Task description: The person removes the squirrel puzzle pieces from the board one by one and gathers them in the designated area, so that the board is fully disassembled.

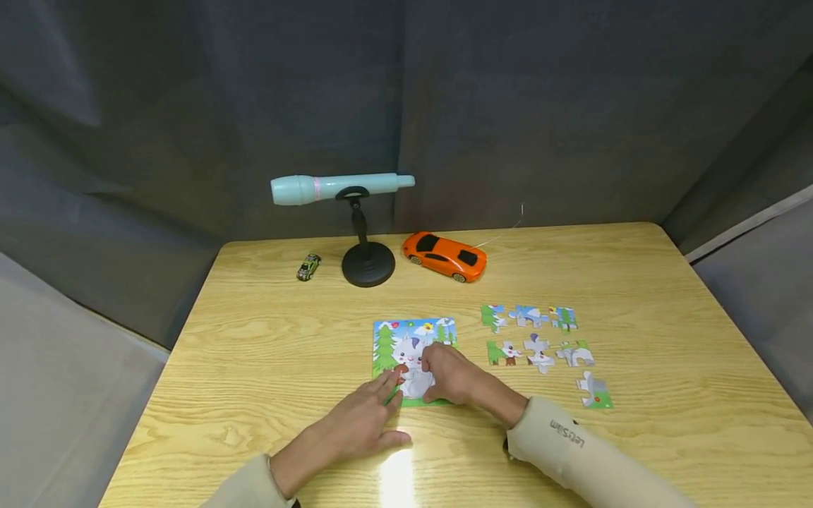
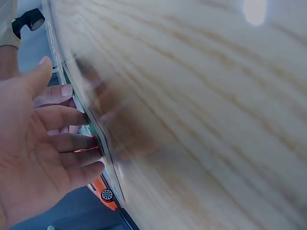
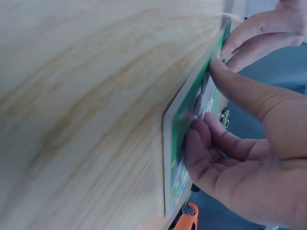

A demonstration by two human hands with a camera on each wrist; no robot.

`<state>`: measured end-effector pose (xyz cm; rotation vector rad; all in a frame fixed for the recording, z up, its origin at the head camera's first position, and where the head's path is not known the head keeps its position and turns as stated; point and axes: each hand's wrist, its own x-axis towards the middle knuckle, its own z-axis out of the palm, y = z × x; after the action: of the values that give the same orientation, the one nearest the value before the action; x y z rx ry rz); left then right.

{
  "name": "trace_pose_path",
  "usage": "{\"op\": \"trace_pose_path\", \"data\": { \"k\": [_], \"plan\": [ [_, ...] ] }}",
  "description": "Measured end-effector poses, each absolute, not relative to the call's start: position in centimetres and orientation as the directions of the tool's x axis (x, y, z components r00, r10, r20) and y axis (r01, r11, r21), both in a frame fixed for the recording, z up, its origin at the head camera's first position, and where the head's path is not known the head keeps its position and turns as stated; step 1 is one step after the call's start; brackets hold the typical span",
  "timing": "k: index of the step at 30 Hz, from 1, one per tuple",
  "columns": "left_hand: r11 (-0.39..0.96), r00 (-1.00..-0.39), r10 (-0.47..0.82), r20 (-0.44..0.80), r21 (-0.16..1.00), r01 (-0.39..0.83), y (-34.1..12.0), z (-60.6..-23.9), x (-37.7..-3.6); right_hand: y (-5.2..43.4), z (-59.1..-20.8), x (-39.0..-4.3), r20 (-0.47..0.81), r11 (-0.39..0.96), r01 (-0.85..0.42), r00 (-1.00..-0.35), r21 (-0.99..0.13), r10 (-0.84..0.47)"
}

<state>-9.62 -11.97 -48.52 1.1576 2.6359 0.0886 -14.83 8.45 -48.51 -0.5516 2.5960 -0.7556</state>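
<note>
A small picture puzzle board [image 1: 396, 339] with a grey cartoon animal lies flat in the middle of the wooden table [image 1: 254, 353]. My left hand [image 1: 381, 396] rests on the table with straight fingers touching the board's lower left edge [image 2: 103, 153]. My right hand [image 1: 444, 370] covers the board's lower right part. Its thumb lies against the board's edge [image 3: 180, 124] and its bent fingertips [image 3: 196, 139] press on the picture face. Whether a piece sits under those fingers is hidden. Several loose puzzle pieces [image 1: 538, 349] lie in rows to the right of the board.
An orange toy car [image 1: 444, 255] stands behind the board, with a small green toy car [image 1: 308, 267] at the back left. Between them a black round-based stand [image 1: 368, 271] carries a light blue tube [image 1: 339, 188]. Dark cloth walls surround the table.
</note>
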Motion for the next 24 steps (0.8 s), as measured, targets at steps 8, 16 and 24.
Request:
{"op": "trace_pose_path", "data": {
  "k": [8, 16, 24],
  "plan": [
    [0.675, -0.644, 0.735, -0.213, 0.139, 0.724, -11.8, -48.4, -9.6, 8.2, -48.1, -14.7, -0.24, 0.771, -0.256, -0.852, -0.583, -0.464],
    [0.684, -0.653, 0.725, -0.219, 0.124, 0.719, -11.9, -48.4, -9.8, 8.9, -48.3, -15.3, -0.224, 0.704, -0.24, -0.838, -0.668, -0.498],
    [0.681, -0.651, 0.728, -0.216, 0.119, 0.722, -12.0, -48.3, -9.9, 10.2, -48.3, -16.2, -0.194, 0.562, -0.208, -0.797, -0.801, -0.571]
  ]
}}
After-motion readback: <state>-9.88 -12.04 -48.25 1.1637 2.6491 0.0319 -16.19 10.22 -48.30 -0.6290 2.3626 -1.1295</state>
